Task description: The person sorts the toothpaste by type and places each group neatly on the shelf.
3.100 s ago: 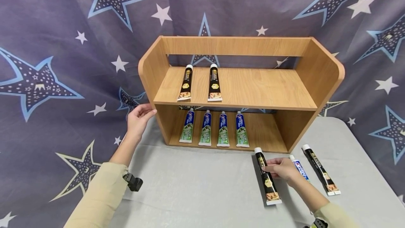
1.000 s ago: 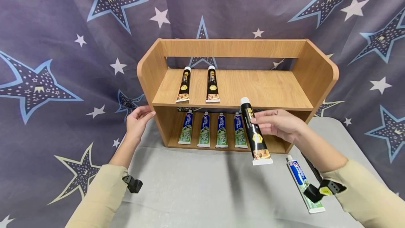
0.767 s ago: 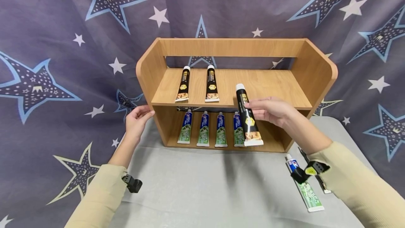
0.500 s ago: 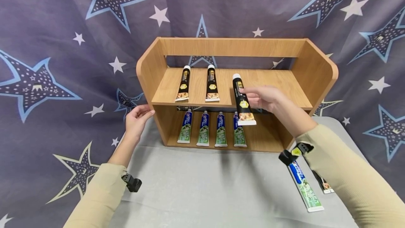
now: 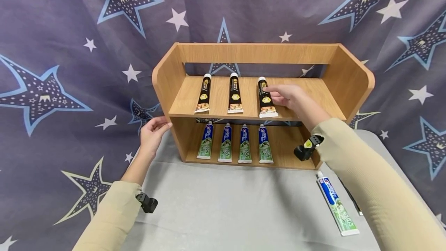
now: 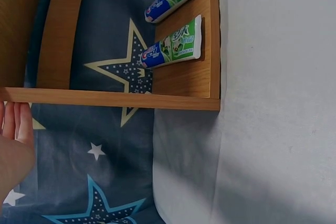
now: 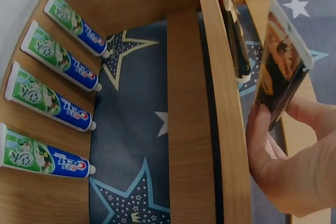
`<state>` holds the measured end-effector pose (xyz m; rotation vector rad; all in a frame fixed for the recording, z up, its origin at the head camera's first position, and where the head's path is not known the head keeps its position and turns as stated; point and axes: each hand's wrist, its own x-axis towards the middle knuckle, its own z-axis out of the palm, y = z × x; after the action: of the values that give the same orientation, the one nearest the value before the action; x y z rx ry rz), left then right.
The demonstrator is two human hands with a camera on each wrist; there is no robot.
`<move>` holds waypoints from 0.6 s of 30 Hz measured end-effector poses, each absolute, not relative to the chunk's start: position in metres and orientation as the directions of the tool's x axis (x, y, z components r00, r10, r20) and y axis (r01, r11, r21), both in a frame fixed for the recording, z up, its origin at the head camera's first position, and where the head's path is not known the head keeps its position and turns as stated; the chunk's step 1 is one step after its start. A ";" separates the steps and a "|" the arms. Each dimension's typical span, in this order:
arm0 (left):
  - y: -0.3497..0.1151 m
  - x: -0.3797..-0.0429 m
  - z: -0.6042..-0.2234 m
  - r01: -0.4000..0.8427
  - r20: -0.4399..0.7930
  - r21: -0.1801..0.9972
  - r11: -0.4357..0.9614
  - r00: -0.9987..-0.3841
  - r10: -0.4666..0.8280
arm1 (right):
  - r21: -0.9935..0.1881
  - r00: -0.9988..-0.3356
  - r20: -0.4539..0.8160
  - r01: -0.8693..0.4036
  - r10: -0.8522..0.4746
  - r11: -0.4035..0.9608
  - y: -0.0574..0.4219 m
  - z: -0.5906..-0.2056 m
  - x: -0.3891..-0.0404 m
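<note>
My right hand (image 5: 287, 95) pinches a black toothpaste tube (image 5: 266, 98) over the upper board of a wooden shelf (image 5: 296, 88), cap toward the back. In the right wrist view the held toothpaste tube (image 7: 283, 59) is tilted, thumb and fingers on either side; whether it touches the board I cannot tell. Two more black tubes, one at left (image 5: 204, 94) and one nearer the middle (image 5: 235, 94), lie left of it. My left hand (image 5: 152, 134) touches the outside of the shelf's left panel; in the left wrist view its fingers (image 6: 17, 121) look straight against the wood.
Several blue-and-green toothpaste tubes (image 5: 245, 144) lie in a row on the lower board. On the grey tabletop (image 5: 216, 204) at right is another blue-and-green tube (image 5: 336, 206), with a black tube (image 5: 352, 196) mostly hidden by my right sleeve. A star-patterned curtain (image 5: 104, 69) hangs behind.
My right hand has lifted the black toothpaste tube off the tabletop and carried it up and leftward to the upper board. The left hand has stayed at the side panel.
</note>
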<state>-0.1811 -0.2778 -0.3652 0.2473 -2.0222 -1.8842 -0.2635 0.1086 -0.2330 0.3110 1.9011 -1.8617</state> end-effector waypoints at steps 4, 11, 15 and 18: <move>-0.278 -0.181 -0.366 0.113 0.141 0.989 0.096 -0.917 -0.372 | -0.898 -0.896 -0.439 0.434 -0.065 0.073 0.104 -0.234 -0.273; -0.276 -0.179 -0.367 0.139 0.156 0.988 0.074 -0.918 -0.365 | -0.914 -0.930 -0.357 0.366 0.082 0.173 0.096 -0.232 -0.275; -0.276 -0.179 -0.366 0.145 0.159 0.987 0.065 -0.915 -0.370 | -0.923 -0.942 -0.323 0.334 0.087 0.191 0.093 -0.233 -0.279; -0.276 -0.179 -0.365 0.145 0.155 0.988 0.055 -0.916 -0.371 | -0.923 -0.952 -0.294 0.305 0.082 0.236 0.092 -0.234 -0.281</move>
<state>-0.1789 -0.2763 -0.3653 0.2266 -1.9729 -1.9194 -0.2813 0.0924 -0.2344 0.3676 2.3184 -1.7987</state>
